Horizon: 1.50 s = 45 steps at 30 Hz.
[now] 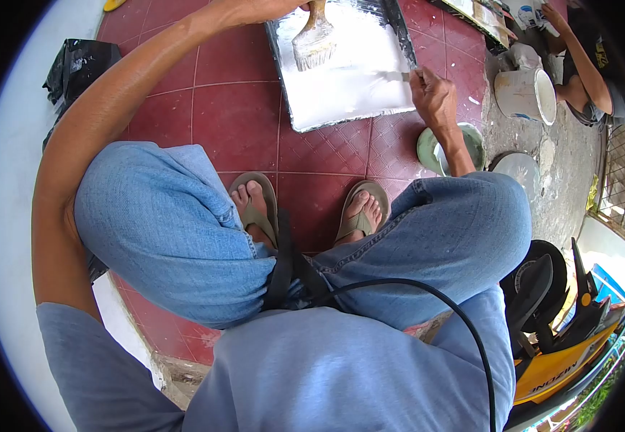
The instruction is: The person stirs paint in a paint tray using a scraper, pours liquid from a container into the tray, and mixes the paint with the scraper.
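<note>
A black-rimmed paint tray (399,30) lies on the red tiles in front of me, covered in white paint. My left hand (265,7), partly cut off by the top edge, closes on the handle of a wide paintbrush (314,39). Its bristles are coated white and hang over the tray. At the tray's right rim, my right hand (435,99) is closed around a thin, flat tool (393,75). That tool reaches leftward into the paint; its far end is hard to make out.
A green bowl (476,147) stands by my right forearm. Beyond it are a white bucket (527,93) and a round lid (518,169). Another person's arm (587,65) shows at upper right. A black plastic bag (78,68) sits at left, a yellow motorbike (564,367) at lower right.
</note>
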Available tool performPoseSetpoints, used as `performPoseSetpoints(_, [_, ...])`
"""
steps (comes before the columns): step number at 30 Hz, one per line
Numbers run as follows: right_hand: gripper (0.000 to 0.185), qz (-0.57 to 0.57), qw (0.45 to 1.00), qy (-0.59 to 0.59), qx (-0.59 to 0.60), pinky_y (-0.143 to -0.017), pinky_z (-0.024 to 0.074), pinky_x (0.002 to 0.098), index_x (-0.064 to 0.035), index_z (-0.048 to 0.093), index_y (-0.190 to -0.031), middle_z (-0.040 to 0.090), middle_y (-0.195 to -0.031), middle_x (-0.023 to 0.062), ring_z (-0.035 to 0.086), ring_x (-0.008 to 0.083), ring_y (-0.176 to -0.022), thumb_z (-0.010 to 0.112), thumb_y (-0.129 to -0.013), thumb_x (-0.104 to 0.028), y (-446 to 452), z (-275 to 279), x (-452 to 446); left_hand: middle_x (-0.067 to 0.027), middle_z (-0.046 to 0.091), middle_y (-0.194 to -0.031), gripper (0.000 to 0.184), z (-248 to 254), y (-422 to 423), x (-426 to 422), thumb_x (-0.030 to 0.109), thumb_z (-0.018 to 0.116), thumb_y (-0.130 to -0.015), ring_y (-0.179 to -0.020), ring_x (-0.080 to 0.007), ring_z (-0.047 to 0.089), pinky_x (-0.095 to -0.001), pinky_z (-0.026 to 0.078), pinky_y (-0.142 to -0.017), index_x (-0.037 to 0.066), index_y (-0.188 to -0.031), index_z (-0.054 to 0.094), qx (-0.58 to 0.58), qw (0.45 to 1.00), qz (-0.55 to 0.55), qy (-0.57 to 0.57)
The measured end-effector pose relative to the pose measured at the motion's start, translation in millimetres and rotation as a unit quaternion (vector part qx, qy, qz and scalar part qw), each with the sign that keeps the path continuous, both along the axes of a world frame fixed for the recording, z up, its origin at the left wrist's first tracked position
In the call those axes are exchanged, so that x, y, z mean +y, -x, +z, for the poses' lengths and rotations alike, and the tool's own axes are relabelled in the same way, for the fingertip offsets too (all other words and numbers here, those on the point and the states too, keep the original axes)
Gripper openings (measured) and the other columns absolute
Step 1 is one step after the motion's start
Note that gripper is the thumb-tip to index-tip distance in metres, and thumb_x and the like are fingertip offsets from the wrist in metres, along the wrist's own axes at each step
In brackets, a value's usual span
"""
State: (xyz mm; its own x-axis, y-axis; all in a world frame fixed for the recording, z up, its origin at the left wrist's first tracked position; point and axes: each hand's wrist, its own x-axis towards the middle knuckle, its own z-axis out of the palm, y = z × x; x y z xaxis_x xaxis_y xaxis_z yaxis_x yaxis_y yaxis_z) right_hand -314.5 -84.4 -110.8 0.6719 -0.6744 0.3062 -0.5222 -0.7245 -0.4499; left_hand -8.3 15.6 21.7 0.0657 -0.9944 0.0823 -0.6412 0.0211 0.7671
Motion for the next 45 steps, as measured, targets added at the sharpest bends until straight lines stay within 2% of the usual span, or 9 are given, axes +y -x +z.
performPoseSetpoints(4, [0.015, -0.010, 0.996, 0.085, -0.009, -0.058, 0.0500, 0.0442, -0.0055, 0.066, -0.092, 0.064, -0.073, 0.0184, 0.065, 0.0375, -0.066, 0.060, -0.090, -0.020, -9, 3, -9, -0.0048, 0.065, -0.072, 0.024, 3, 4, -1, 0.017, 0.060, -0.092, -0.070, -0.0097, 0.064, -0.0290, 0.048, -0.057, 0.006, -0.075, 0.047, -0.023, 1.000, 0.003, -0.014])
performPoseSetpoints(7, [0.016, 0.048, 0.996, 0.058, 0.054, -0.062, 0.0504, 0.0468, -0.0060, 0.065, -0.095, 0.066, -0.082, 0.0187, 0.065, 0.0391, -0.072, 0.059, -0.091, -0.021, -5, -4, 4, -0.0051, 0.065, -0.072, 0.024, 8, 4, -1, 0.017, 0.061, -0.091, -0.070, -0.0100, 0.064, -0.0290, 0.048, -0.057, 0.006, -0.075, 0.047, -0.015, 0.999, 0.020, -0.034])
performPoseSetpoints(16, [0.017, 0.005, 0.997, -0.002, 0.071, -0.059, 0.0499, 0.0440, -0.0035, 0.064, -0.088, 0.066, -0.079, 0.0187, 0.064, 0.0387, -0.068, 0.060, -0.090, -0.019, 2, -12, 19, -0.0060, 0.066, -0.073, 0.023, 2, 2, -3, 0.016, 0.061, -0.091, -0.071, -0.0110, 0.065, -0.0293, 0.048, -0.057, 0.004, -0.076, 0.049, -0.019, 1.000, 0.008, -0.019])
performPoseSetpoints(20, [0.013, 0.137, 0.988, -0.063, 0.021, -0.058, 0.0502, 0.0395, -0.0016, 0.066, -0.091, 0.066, -0.075, 0.0186, 0.065, 0.0344, -0.065, 0.063, -0.089, -0.014, 0, -10, 37, -0.0060, 0.066, -0.072, 0.022, -5, -2, -4, 0.016, 0.061, -0.091, -0.071, -0.0114, 0.065, -0.0293, 0.048, -0.058, 0.004, -0.076, 0.050, -0.009, 1.000, 0.016, -0.013])
performPoseSetpoints(23, [0.013, 0.116, 0.989, -0.090, 0.027, -0.057, 0.0496, 0.0396, -0.0017, 0.066, -0.090, 0.064, -0.070, 0.0190, 0.065, 0.0345, -0.062, 0.063, -0.088, -0.014, 14, -9, 27, -0.0063, 0.066, -0.073, 0.022, 5, 2, 1, 0.015, 0.061, -0.091, -0.071, -0.0115, 0.066, -0.0288, 0.049, -0.058, 0.004, -0.076, 0.050, -0.038, 0.999, 0.023, -0.016])
performPoseSetpoints(28, [0.020, -0.001, 0.997, 0.001, 0.075, -0.058, 0.0486, 0.0437, -0.0016, 0.064, -0.088, 0.064, -0.070, 0.0183, 0.063, 0.0384, -0.063, 0.060, -0.091, -0.021, 10, -7, 0, -0.0075, 0.068, -0.074, 0.021, -1, 2, -3, 0.014, 0.060, -0.091, -0.072, -0.0116, 0.066, -0.0292, 0.049, -0.058, 0.004, -0.076, 0.050, -0.020, 0.999, 0.014, -0.027])
performPoseSetpoints(35, [0.014, 0.120, 0.988, -0.094, 0.029, -0.060, 0.0498, 0.0428, -0.0029, 0.066, -0.091, 0.065, -0.073, 0.0177, 0.065, 0.0360, -0.067, 0.061, -0.089, -0.016, 8, -2, 34, -0.0078, 0.069, -0.076, 0.021, 2, 1, 0, 0.013, 0.059, -0.091, -0.072, -0.0102, 0.065, -0.0290, 0.049, -0.060, 0.005, -0.076, 0.048, -0.014, 1.000, 0.002, -0.023])
performPoseSetpoints(40, [0.020, 0.031, 0.998, -0.028, 0.053, -0.060, 0.0498, 0.0444, -0.0018, 0.065, -0.088, 0.066, -0.077, 0.0186, 0.065, 0.0371, -0.067, 0.059, -0.090, -0.020, -1, -11, 13, -0.0075, 0.068, -0.075, 0.021, 0, 3, -2, 0.013, 0.059, -0.091, -0.073, -0.0109, 0.065, -0.0293, 0.049, -0.060, 0.004, -0.076, 0.048, 0.003, 1.000, 0.000, -0.031])
performPoseSetpoints(45, [0.021, 0.192, 0.979, -0.029, 0.066, -0.065, 0.0494, 0.0457, -0.0012, 0.060, -0.081, 0.064, -0.076, 0.0182, 0.063, 0.0372, -0.069, 0.057, -0.091, -0.019, -47, -2, 42, -0.0063, 0.065, -0.074, 0.022, 2, 6, -3, 0.012, 0.059, -0.091, -0.073, -0.0114, 0.065, -0.0290, 0.049, -0.059, 0.005, -0.075, 0.047, 0.008, 1.000, 0.004, -0.024])
